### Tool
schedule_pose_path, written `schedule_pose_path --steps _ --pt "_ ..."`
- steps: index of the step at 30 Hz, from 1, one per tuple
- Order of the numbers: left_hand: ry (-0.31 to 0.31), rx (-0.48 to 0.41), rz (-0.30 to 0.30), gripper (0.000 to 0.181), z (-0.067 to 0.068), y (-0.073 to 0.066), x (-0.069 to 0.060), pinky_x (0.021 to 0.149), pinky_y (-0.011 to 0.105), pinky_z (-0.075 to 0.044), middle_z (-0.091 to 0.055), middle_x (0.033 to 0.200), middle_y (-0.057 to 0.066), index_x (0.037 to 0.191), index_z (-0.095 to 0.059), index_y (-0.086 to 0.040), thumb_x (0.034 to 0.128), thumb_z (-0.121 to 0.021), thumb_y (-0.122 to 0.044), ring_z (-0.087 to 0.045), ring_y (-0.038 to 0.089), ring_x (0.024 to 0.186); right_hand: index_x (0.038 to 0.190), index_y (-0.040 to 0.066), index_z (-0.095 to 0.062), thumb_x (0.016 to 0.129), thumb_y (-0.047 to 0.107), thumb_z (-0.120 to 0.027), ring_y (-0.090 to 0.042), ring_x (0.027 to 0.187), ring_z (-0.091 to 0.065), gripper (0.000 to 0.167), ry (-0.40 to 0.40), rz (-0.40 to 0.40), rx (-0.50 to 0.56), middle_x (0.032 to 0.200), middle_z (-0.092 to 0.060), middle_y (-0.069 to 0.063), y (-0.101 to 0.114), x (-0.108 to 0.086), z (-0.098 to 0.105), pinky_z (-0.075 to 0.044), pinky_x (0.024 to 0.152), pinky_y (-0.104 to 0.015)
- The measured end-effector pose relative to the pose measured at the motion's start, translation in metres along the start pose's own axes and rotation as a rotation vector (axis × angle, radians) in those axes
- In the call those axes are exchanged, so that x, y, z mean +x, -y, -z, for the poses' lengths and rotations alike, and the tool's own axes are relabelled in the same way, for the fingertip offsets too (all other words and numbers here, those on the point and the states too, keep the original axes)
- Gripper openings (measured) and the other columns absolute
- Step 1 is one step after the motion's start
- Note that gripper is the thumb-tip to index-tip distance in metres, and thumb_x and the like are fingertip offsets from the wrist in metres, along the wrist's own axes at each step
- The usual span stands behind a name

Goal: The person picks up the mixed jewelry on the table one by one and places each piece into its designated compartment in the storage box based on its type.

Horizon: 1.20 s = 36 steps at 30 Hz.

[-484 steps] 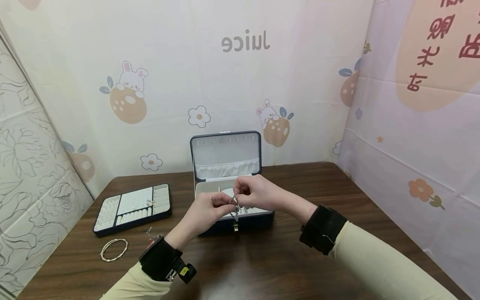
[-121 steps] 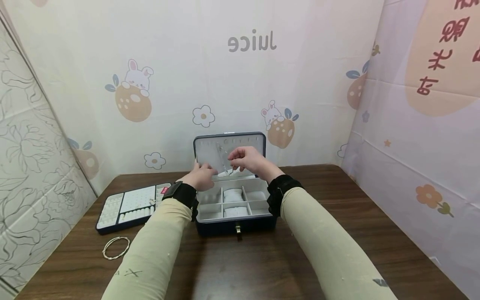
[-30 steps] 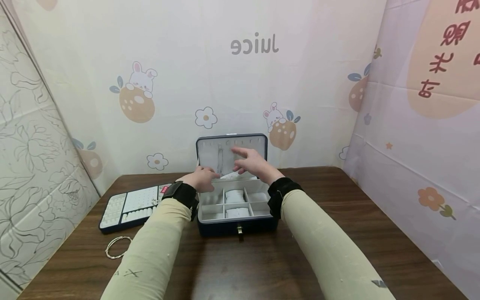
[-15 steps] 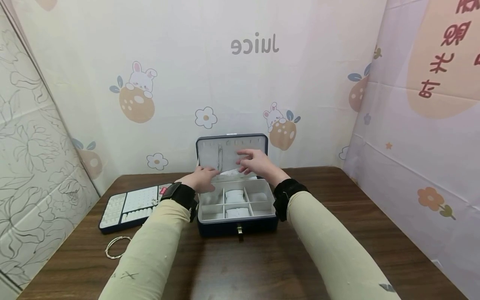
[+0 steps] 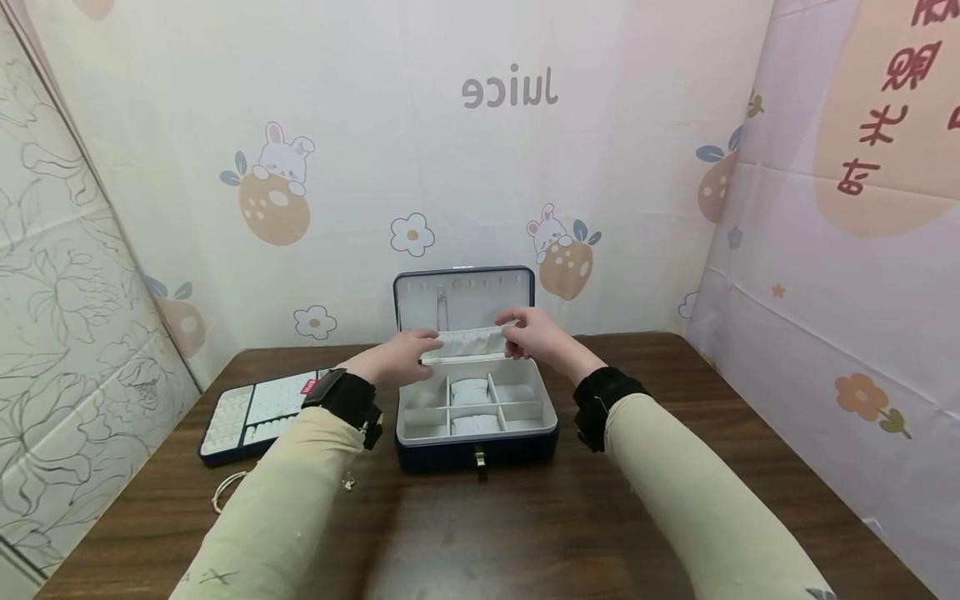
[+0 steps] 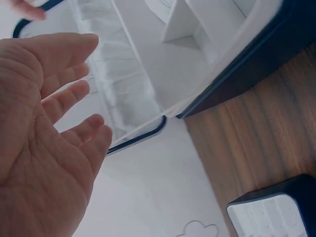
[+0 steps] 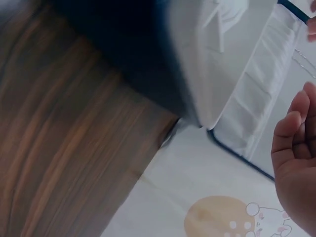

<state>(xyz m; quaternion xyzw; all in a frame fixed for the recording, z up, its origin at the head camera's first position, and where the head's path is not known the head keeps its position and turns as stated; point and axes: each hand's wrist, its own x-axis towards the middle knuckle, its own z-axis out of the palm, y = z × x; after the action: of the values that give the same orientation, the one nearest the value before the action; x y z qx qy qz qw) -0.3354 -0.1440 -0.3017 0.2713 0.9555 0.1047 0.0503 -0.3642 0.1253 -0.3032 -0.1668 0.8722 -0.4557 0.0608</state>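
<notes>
A dark blue jewelry box (image 5: 477,454) stands with its lid (image 5: 480,300) up. A thin silvery necklace (image 5: 442,308) hangs from the left part of the lid's hook row, above the gathered white pocket (image 5: 471,342). My left hand (image 5: 397,354) hovers over the box's back left side, fingers apart and loosely bent; the left wrist view shows nothing in the palm. In front of the lid's lower right is my right hand (image 5: 538,337), fingers loosely bent and holding nothing, as the right wrist view shows.
White compartments (image 5: 522,392) fill the box, two with white cushions (image 5: 470,392). To the left lies a jewelry tray (image 5: 227,418) with a red tag (image 5: 308,387). A pale bangle (image 5: 222,492), partly behind my sleeve, and a small chain (image 5: 348,482) lie on the wooden table (image 5: 480,533).
Earlier both hands held a chain before the box, then the right hand carried it to the lid. It now hangs there. My hands have just drawn apart and slightly back.
</notes>
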Motion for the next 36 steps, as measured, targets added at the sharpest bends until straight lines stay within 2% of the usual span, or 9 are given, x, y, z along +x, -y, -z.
schedule_pose_path --steps 6,9,13,19,23,27,31,33,36 --pt "-0.054 0.0 -0.09 0.043 0.009 -0.003 -0.024 0.111 0.051 -0.041 -0.047 0.148 0.023 0.142 -0.056 0.002 0.1005 -0.059 -0.011 -0.047 0.04 0.137 0.139 0.0 -0.056 0.103 0.015 -0.049 -0.02 0.065 -0.057 0.04 -0.006 -0.047 -0.156 0.073 -0.063 -0.009 -0.015 -0.011 0.005 -0.046 0.063 -0.03" --pt "-0.072 0.018 -0.122 0.037 0.011 -0.001 -0.038 0.103 0.047 -0.047 -0.056 0.135 0.022 0.133 -0.06 0.003 0.0979 -0.061 -0.008 -0.058 0.035 0.12 0.139 -0.004 -0.055 0.103 0.015 -0.05 -0.019 0.062 -0.056 0.041 -0.007 -0.043 -0.23 0.075 -0.063 -0.011 -0.024 -0.016 0.007 -0.045 0.061 -0.029" --pt "-0.061 0.043 -0.135 0.028 0.012 0.001 -0.057 0.093 0.043 -0.051 -0.063 0.119 0.015 0.122 -0.065 0.001 0.0953 -0.064 -0.006 -0.063 0.026 0.102 0.137 -0.007 -0.055 0.101 0.017 -0.053 -0.023 0.067 -0.061 0.044 -0.009 -0.072 -0.331 0.085 -0.066 -0.018 -0.035 -0.023 0.007 -0.048 0.064 -0.031" --pt "-0.009 0.079 -0.103 0.02 0.009 0.004 -0.084 0.094 0.044 -0.052 -0.066 0.112 0.006 0.115 -0.068 -0.008 0.0956 -0.069 -0.013 -0.065 0.024 0.106 0.142 -0.005 -0.05 0.099 0.025 -0.056 -0.027 0.084 -0.068 0.053 0.017 -0.188 -0.426 0.111 -0.067 -0.02 -0.05 -0.03 0.004 -0.052 0.072 -0.034" --pt "0.018 0.102 -0.11 0.016 0.005 0.01 -0.098 0.092 0.044 -0.053 -0.067 0.109 0.006 0.111 -0.069 -0.011 0.0948 -0.07 -0.013 -0.066 0.026 0.104 0.146 -0.006 -0.046 0.097 0.024 -0.057 -0.022 0.075 -0.063 0.059 0.051 -0.211 -0.432 0.099 -0.067 -0.017 -0.059 -0.033 0.0 -0.051 0.066 -0.032" --pt "0.044 0.069 -0.119 0.014 -0.002 0.018 -0.109 0.086 0.04 -0.053 -0.067 0.103 0.003 0.103 -0.069 -0.013 0.0918 -0.068 -0.004 -0.065 0.022 0.097 0.147 -0.008 -0.044 0.095 0.02 -0.055 -0.023 0.069 -0.061 0.06 0.084 -0.231 -0.383 0.087 -0.064 -0.014 -0.064 -0.035 -0.004 -0.05 0.059 -0.03" --pt "0.057 0.022 -0.121 0.019 -0.01 0.026 -0.118 0.077 0.033 -0.05 -0.063 0.091 -0.004 0.092 -0.067 -0.016 0.088 -0.067 0.002 -0.058 0.013 0.084 0.14 -0.006 -0.052 0.095 0.014 -0.053 -0.022 0.064 -0.06 0.049 0.103 -0.219 -0.379 0.083 -0.062 -0.012 -0.067 -0.037 -0.007 -0.049 0.054 -0.029" --pt "0.054 0.01 -0.129 0.019 -0.014 0.029 -0.121 0.072 0.031 -0.047 -0.059 0.084 -0.005 0.088 -0.066 -0.016 0.0892 -0.065 0.003 -0.052 0.01 0.078 0.134 -0.006 -0.056 0.096 0.012 -0.052 -0.021 0.06 -0.059 0.043 0.111 -0.194 -0.401 0.078 -0.062 -0.011 -0.067 -0.037 -0.008 -0.047 0.051 -0.027" --pt "0.05 0.006 -0.138 0.018 -0.021 0.034 -0.125 0.071 0.03 -0.048 -0.061 0.083 -0.004 0.088 -0.068 -0.013 0.0914 -0.064 0.004 -0.053 0.009 0.076 0.131 -0.005 -0.059 0.096 0.01 -0.052 -0.018 0.059 -0.058 0.038 0.117 -0.166 -0.422 0.078 -0.062 -0.01 -0.067 -0.038 -0.008 -0.048 0.052 -0.027"
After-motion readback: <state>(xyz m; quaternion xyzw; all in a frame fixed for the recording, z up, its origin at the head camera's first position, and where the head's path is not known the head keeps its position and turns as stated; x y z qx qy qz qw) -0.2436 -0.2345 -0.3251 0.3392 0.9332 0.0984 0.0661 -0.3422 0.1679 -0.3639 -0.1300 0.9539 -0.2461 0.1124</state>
